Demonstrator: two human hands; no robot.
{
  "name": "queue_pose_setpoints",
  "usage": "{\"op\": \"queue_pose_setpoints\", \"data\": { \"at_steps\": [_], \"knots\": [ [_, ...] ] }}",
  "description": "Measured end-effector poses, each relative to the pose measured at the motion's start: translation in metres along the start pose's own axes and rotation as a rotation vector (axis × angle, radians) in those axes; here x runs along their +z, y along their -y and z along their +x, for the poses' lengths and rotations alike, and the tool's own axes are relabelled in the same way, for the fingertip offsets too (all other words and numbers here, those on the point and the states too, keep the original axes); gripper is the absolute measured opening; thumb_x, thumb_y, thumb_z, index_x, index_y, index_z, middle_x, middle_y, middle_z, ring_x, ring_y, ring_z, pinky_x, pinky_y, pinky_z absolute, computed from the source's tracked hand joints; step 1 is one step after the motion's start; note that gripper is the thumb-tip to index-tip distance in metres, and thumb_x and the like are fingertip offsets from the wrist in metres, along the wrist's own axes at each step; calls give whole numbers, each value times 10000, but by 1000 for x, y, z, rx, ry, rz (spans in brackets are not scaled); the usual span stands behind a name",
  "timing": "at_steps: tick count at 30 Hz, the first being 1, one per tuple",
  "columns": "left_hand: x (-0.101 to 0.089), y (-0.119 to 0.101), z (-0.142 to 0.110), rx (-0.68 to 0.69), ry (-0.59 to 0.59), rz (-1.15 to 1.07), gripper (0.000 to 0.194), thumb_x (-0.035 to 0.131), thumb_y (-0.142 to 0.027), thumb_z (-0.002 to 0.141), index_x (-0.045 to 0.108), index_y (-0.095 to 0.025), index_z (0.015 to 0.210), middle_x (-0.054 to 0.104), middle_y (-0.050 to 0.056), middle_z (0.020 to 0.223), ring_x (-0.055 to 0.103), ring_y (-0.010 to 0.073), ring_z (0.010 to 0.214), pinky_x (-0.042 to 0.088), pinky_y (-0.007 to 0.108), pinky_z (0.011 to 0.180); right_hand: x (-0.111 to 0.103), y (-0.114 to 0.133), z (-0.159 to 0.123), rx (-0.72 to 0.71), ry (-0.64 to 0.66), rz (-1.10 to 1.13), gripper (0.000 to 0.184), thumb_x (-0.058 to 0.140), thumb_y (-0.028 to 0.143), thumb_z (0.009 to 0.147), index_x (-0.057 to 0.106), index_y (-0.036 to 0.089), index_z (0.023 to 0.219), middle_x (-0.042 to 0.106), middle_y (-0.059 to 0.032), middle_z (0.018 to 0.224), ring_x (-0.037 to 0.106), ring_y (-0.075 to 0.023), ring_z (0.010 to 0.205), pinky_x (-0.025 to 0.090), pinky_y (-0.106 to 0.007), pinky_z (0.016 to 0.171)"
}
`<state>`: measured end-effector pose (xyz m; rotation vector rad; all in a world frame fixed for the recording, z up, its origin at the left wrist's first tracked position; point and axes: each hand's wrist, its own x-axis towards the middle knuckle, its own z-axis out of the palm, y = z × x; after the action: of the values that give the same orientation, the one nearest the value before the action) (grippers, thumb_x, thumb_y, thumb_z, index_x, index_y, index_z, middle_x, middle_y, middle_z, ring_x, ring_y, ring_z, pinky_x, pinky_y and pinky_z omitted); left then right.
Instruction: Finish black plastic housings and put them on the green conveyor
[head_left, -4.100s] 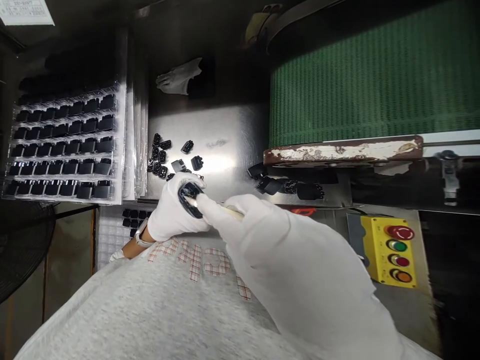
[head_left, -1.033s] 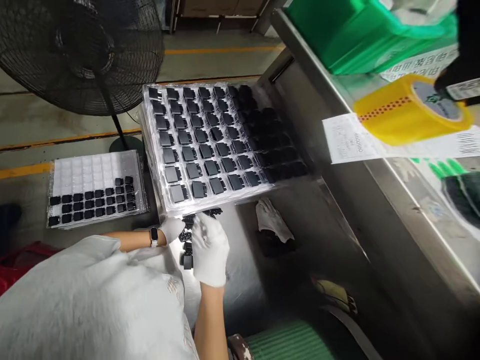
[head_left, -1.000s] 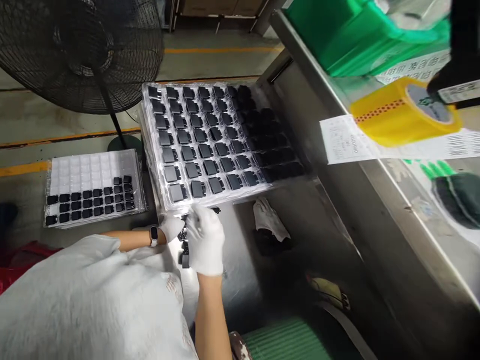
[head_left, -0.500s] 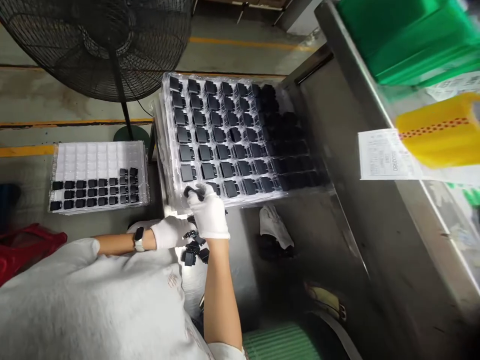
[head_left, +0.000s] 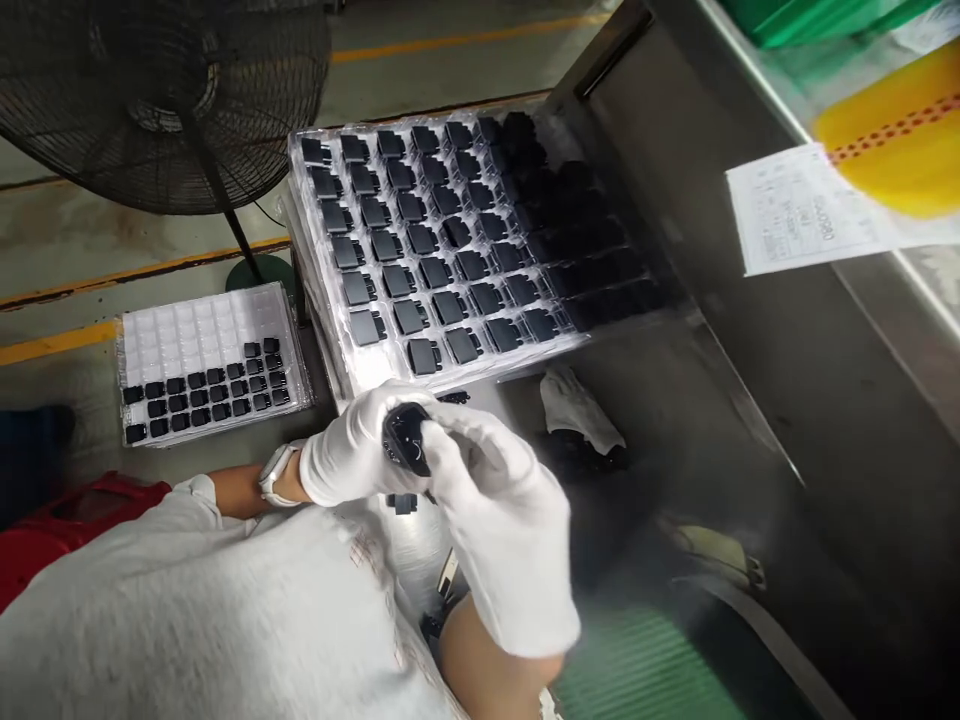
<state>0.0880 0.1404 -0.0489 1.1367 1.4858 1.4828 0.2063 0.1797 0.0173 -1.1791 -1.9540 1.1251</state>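
Both hands wear white gloves and meet in front of the near edge of a clear plastic tray. Between them is a small black plastic part, with a shiny curved face upward. My left hand wraps round its left side, and my right hand pinches it from the right. Rows of black parts fill the tray's pockets, while the near left corner pocket shows bare. Below the hands, another loose black part lies on the metal surface, partly hidden.
A second tray, partly filled with black parts, stands lower at the left. Behind it is a large black fan. A metal wall rises at the right, with a paper label and yellow roll above. A white glove lies nearby.
My right hand has drawn back from the tray's near left corner with a black part. My left hand has come up from the loose parts, and both hands now hold one part together.
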Motion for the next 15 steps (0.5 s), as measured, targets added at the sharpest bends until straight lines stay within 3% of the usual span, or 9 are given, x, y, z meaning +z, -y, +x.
{"op": "queue_pose_setpoints", "data": {
  "at_steps": [2, 4, 7, 10, 12, 15],
  "knots": [
    [5, -4, -2, 186, 12, 5, 406, 816, -384, 669, 562, -215, 938, 646, 43, 918, 656, 213, 894, 578, 405, 867, -8, 4, -6, 2, 26, 132, 124, 650, 311, 891, 730, 234, 947, 723, -42, 970, 685, -163, 902, 570, -274, 827],
    [7, -3, -6, 326, -40, -2, 448, 812, -393, 681, 550, -232, 1007, 647, 51, 945, 658, 214, 895, 580, 415, 858, -13, 4, -11, 24, 62, 228, 136, 658, 304, 886, 737, 233, 970, 726, -50, 989, 691, -170, 931, 582, -285, 860],
    [6, 4, -12, 298, -95, 76, 761, 869, -453, 542, 497, -385, 1203, 661, 41, 1094, 661, 276, 979, 574, 520, 915, -14, 0, -14, 84, 121, 293, 204, 667, 381, 875, 740, 222, 980, 729, -67, 968, 697, -183, 897, 601, -295, 829],
    [3, 8, -15, 263, -76, 164, 1008, 918, -441, 368, 422, -556, 1239, 668, -2, 1101, 662, 326, 988, 567, 588, 879, -12, -5, -17, 126, 145, 333, 289, 681, 469, 854, 734, 218, 989, 724, -77, 978, 690, -194, 899, 601, -303, 817],
    [1, 5, -15, 349, -62, 127, 982, 924, -435, 424, 426, -528, 1266, 666, 15, 1089, 671, 318, 997, 574, 558, 855, -10, -8, -18, 152, 151, 372, 298, 673, 486, 858, 732, 221, 982, 719, -75, 992, 681, -193, 903, 594, -307, 824],
    [0, -2, -14, 485, -65, 76, 739, 888, -430, 614, 504, -333, 1239, 647, 69, 1056, 675, 267, 1008, 573, 453, 888, -8, -9, -19, 197, 179, 448, 296, 664, 493, 862, 730, 220, 956, 718, -71, 982, 674, -189, 879, 590, -302, 786]
  ]
}}
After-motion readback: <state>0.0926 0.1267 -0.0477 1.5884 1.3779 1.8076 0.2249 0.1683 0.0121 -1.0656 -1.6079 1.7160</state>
